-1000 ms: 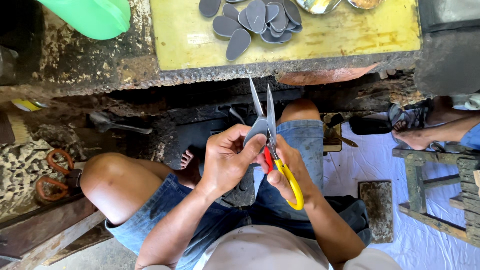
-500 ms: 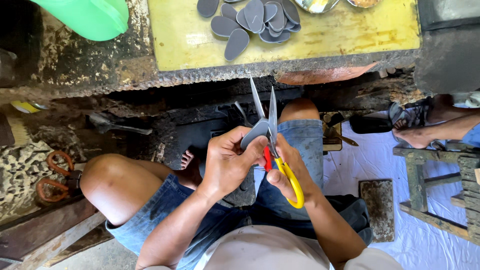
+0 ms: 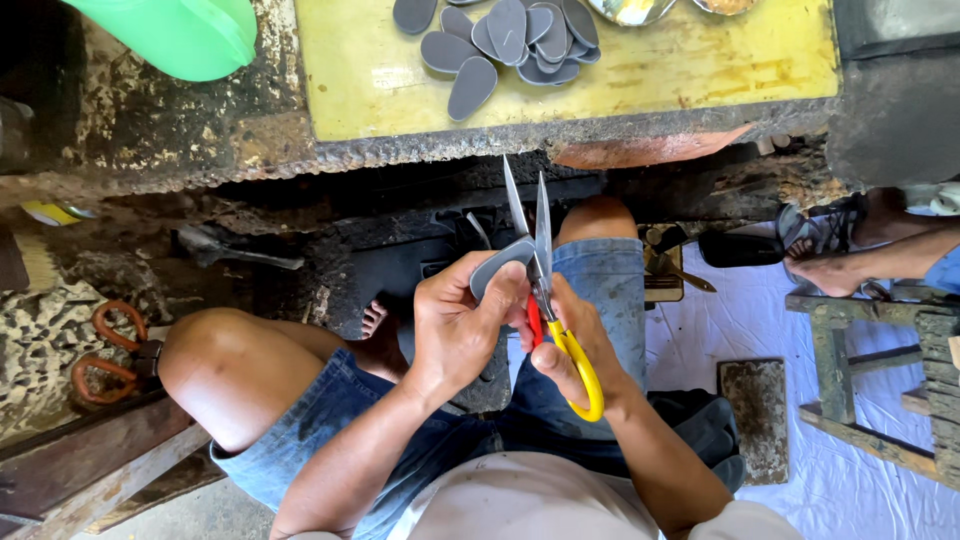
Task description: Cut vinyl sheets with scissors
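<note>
Yellow board (image 3: 700, 70), worn and stained, ran across the top of the view, its crusted dark edge facing the seated person. A green plastic container (image 3: 190, 35) sat at the upper left corner, and a pile of grey oval pieces (image 3: 510, 35) lay spread on the board just above the hands. Below the board, the person's bare knees in denim shorts (image 3: 610, 290) framed the work. The left hand (image 3: 455, 330) was curled, thumb and fingers pinching a grey oval piece (image 3: 498, 268) over the lap, just beside the blades. The right hand (image 3: 570, 350) was closed around the yellow and red handles of the scissors (image 3: 540, 270), whose blades stood parted and pointed up toward the board, touching the piece's edge. Another person's sandalled foot (image 3: 830, 250) rested at the right, near a wooden stool (image 3: 870, 370).
</note>
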